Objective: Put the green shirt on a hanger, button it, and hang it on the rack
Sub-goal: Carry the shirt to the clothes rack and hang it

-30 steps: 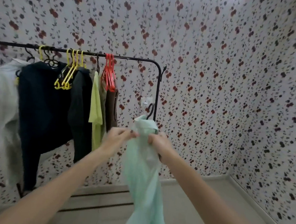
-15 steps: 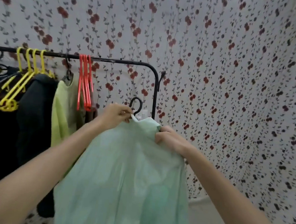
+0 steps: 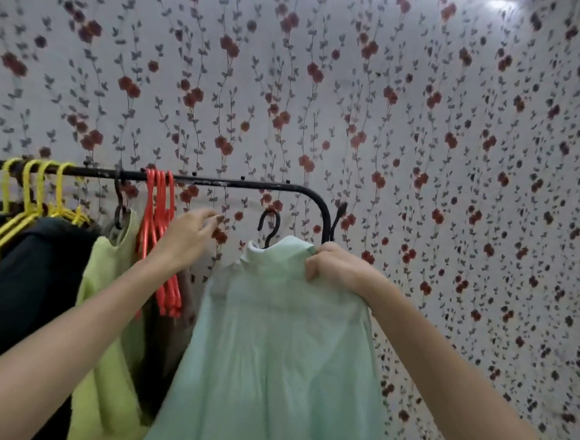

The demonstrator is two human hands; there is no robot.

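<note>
- right hand [image 3: 336,267]: grip clenched on the green shirt [image 3: 273,339] at the collar/shoulder edge. It carries the whole load.
- left hand [image 3: 188,233]: released, fingers loosely spread, holding nothing. It sits up and left of the right grip, just under the rack [image 3: 233,182] rail and beside the red hangers [image 3: 159,231].
- Shirt hangs straight down from the right grip, already on a hanger [image 3: 269,227]. Only the black hook shows, just left of the grip and below the rail, so it's not hooked on yet.
- Risk 1: the grip is on cloth, not on the hanger. On the lift the hanger can tilt or slide inside the shirt, so the hook swings off line or a shoulder drops off.
- Risk 2: no hand is on the hook. A one-handed lift to the rail above the grip can easily miss.
- Risk 3: the free stretch of rail is short, running from the red hangers to the bend above the grip. Land too far right and the hook rides down the bend.
- Risk 4: the left hand is close to the red hangers and could knock or snag them.
- Risk 5: no buttons show on the side facing the camera, so I can't tell if it's buttoned. If it's open, the shirt slips off more easily.
- Writing: none readable, no brand tag or label. The wallpaper [image 3: 459,128] is floral print only.
</note>
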